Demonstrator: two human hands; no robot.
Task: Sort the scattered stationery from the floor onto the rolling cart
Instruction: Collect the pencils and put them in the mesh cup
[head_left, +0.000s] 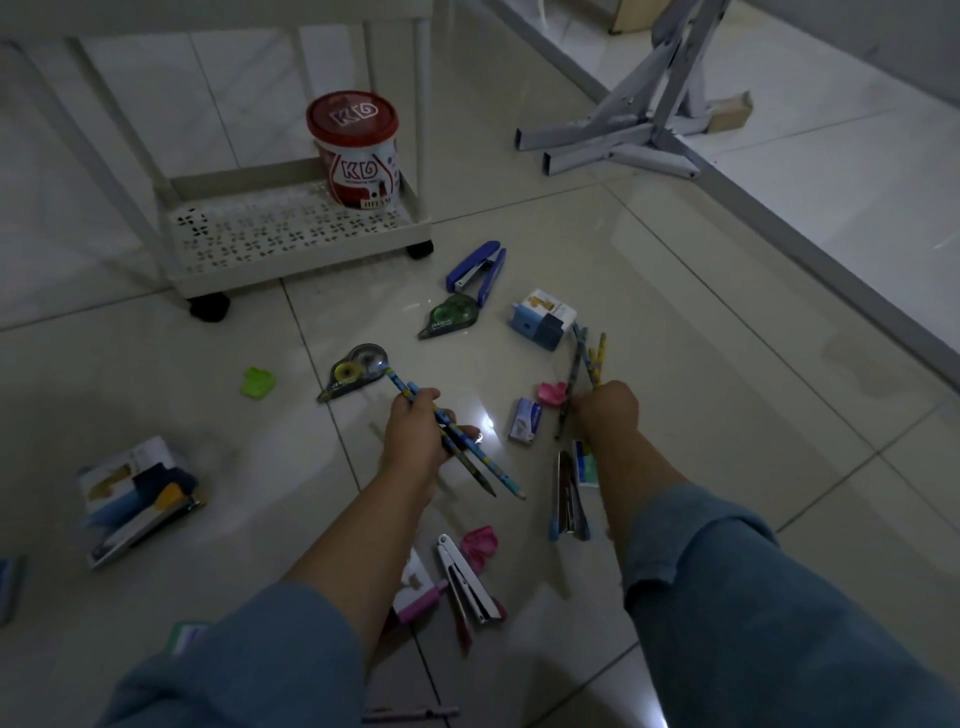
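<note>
Holding pencils in both fists, that's the state of play here: the left hand (415, 431) is closed around two blue patterned pencils (457, 441), gripped near the middle with the points aimed back toward the camera, and the right hand (608, 408) is curled shut on a small bunch of pencils (584, 358), three by the look of it, though the count is hard to call in this dim light. Pencils are light, stiff and a bit slick, so a mid-shaft wrap like this should be plenty, and nothing here seems fragile. The rolling cart (291, 228) is parked far left, its bottom shelf only occupied by a red-lidded tub (356, 150). Lots is left on the tiles: two tape dispensers (449, 314), one beside the other between the cart and the hands; one blue stapler (478, 270) far centre, plus two more staplers near the camera (465, 582); a boxed sharpener (543, 319) just beyond the right hand; a small staple box (524, 420) between the hands; two pink erasers (553, 392) and one green one (258, 382) off to the left. The staplers will be the heavy bits, probably best grabbed around the body.
</note>
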